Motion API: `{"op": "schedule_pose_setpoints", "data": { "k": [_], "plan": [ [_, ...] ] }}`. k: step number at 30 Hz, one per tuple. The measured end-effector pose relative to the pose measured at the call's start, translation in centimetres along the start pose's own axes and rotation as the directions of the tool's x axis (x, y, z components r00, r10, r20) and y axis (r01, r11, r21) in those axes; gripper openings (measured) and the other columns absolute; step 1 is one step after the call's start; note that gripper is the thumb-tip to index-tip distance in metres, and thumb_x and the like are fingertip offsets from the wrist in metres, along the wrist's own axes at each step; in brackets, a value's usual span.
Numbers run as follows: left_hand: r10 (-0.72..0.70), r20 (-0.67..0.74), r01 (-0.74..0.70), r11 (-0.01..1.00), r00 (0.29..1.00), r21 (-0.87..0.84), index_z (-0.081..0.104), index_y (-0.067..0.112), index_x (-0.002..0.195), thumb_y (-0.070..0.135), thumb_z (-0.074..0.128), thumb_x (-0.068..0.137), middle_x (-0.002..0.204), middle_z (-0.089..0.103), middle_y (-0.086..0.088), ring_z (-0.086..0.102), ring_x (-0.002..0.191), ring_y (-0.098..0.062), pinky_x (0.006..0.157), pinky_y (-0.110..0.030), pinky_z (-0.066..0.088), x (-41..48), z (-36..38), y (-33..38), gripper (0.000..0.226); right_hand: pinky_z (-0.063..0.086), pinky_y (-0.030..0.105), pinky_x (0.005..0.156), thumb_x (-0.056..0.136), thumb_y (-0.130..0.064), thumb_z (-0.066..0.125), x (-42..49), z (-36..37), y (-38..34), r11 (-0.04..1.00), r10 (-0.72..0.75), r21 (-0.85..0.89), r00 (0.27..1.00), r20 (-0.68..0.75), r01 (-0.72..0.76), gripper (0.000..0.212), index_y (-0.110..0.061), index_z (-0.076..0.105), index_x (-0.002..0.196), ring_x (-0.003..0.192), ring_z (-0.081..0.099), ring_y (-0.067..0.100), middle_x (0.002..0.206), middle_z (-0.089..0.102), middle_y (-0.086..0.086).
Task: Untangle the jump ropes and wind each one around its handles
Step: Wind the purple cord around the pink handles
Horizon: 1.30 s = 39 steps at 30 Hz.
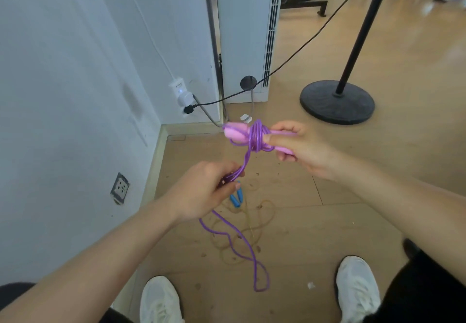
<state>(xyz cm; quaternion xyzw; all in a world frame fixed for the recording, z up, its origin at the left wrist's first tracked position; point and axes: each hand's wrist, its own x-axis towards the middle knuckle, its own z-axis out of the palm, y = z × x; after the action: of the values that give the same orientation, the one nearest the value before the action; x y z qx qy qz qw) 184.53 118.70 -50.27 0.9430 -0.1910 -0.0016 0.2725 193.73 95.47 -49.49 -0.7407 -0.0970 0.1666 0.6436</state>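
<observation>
While the right hand [300, 148] is gripping the pink handles [235, 132], lying crosswise with turns wound at mid-length, the left hand [204, 191] is pinching the purple rope [245, 161] just below-left of them; slack is trailing to the floor [327, 234].

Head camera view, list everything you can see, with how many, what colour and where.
pink plastic jump-rope handles: two, pink, side by side in the right hand.
purple plastic rope: one, purple, coiled round those handles, passing through the left hand, hanging toward the floor.
blue jump-rope handles: two, blue, floor below the left hand.
thin tan rope: one, tan, loose loops on the floor.
black round stand base: one, black, floor, upper right.
white wall socket: one, white, left wall, plugs in it.
white shoes: two, white, bottom edge.
left hand: one, grips the purple rope.
right hand: one, holds the pink handles.
</observation>
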Motion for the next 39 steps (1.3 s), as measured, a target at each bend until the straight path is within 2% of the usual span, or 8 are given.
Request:
{"op": "schedule_pose_setpoints", "data": {
  "k": [8,13,18,23,28,31,35,39],
  "plan": [
    [0.155,-0.221,-0.063,0.925,0.963,0.375,0.064,0.028,0.088,0.047,0.063,0.087,0.084,0.048,0.014,0.057,0.078,-0.020,0.055,-0.033,0.044,0.4,-0.7,0.4,0.020,0.046,0.024,0.051,0.077,-0.015,0.080,-0.6,0.4,-0.9,0.859,-0.124,-0.476,0.979,0.163,0.188,0.013,-0.020,0.074,0.087,0.051,0.055,0.008,0.067,0.065,-0.008],
    [0.175,-0.165,-0.116,0.941,0.971,0.318,0.068,0.025,0.074,0.046,0.068,0.079,0.131,0.060,0.005,0.055,0.115,-0.022,0.087,-0.037,0.050,0.8,-0.7,-0.1,0.021,0.054,0.038,0.070,0.075,-0.014,0.077,-0.9,0.6,-1.1,0.759,-0.218,-0.548,0.930,0.295,0.352,0.019,-0.025,0.071,0.090,0.075,0.065,0.013,0.083,0.071,-0.006],
    [0.161,-0.167,-0.144,0.983,0.973,0.112,0.067,0.028,0.064,0.029,0.086,0.063,0.143,0.058,-0.001,0.058,0.128,-0.009,0.091,-0.036,0.054,1.0,-1.2,-0.4,0.019,0.051,0.033,0.070,0.076,-0.007,0.077,-1.6,1.0,-1.9,0.705,-0.252,-0.559,0.891,0.378,0.436,0.027,-0.020,0.073,0.098,0.076,0.063,0.012,0.086,0.070,-0.006],
    [0.179,-0.146,-0.186,0.982,0.973,-0.040,0.065,0.021,0.060,0.013,0.086,0.063,0.134,0.064,0.002,0.064,0.110,0.001,0.083,-0.012,0.046,1.0,-1.3,0.0,0.023,0.053,0.024,0.069,0.073,0.001,0.077,-2.3,1.7,-2.1,0.782,-0.244,-0.465,0.890,0.386,0.416,0.040,-0.017,0.071,0.108,0.079,0.067,0.014,0.095,0.074,-0.002],
    [-0.060,-0.212,-0.058,0.859,0.975,-0.509,0.068,0.000,0.070,0.005,0.084,0.075,0.098,0.076,-0.010,0.074,0.086,-0.029,0.080,-0.045,0.058,1.1,-1.2,0.2,0.018,0.057,0.032,0.072,0.075,0.000,0.081,-1.8,2.1,-2.0,0.970,-0.239,-0.017,0.968,0.075,0.241,0.072,-0.017,0.048,0.137,0.078,0.068,0.018,0.111,0.069,0.011],
    [-0.209,-0.220,0.017,0.762,0.953,-0.648,0.068,-0.002,0.077,0.007,0.080,0.081,0.084,0.075,-0.016,0.071,0.075,-0.025,0.075,-0.041,0.057,1.2,-1.0,0.6,0.016,0.057,0.035,0.076,0.075,-0.017,0.083,-2.0,2.6,-1.9,0.994,-0.099,0.037,0.995,-0.007,0.099,0.076,-0.022,0.045,0.140,0.085,0.069,0.012,0.124,0.063,0.001],
    [-0.291,-0.265,0.021,0.708,0.919,-0.706,0.064,0.001,0.079,0.010,0.073,0.088,0.082,0.075,-0.013,0.070,0.078,-0.026,0.081,-0.053,0.056,1.3,-0.5,1.1,0.016,0.057,0.045,0.090,0.082,-0.030,0.077,-3.3,3.8,-1.7,0.960,0.151,0.202,0.965,0.216,-0.195,0.057,-0.026,0.053,0.133,0.105,0.069,0.019,0.129,0.064,0.004],
    [-0.309,-0.354,-0.007,0.744,0.883,-0.668,0.061,0.000,0.083,0.012,0.070,0.092,0.083,0.072,-0.021,0.072,0.078,-0.037,0.072,-0.057,0.056,1.3,0.4,1.7,0.017,0.051,0.058,0.095,0.085,-0.031,0.074,-3.9,5.2,-1.2,0.884,0.152,0.356,0.908,0.390,-0.301,0.052,-0.028,0.054,0.133,0.123,0.060,0.031,0.132,0.063,0.008]
  ]
}}
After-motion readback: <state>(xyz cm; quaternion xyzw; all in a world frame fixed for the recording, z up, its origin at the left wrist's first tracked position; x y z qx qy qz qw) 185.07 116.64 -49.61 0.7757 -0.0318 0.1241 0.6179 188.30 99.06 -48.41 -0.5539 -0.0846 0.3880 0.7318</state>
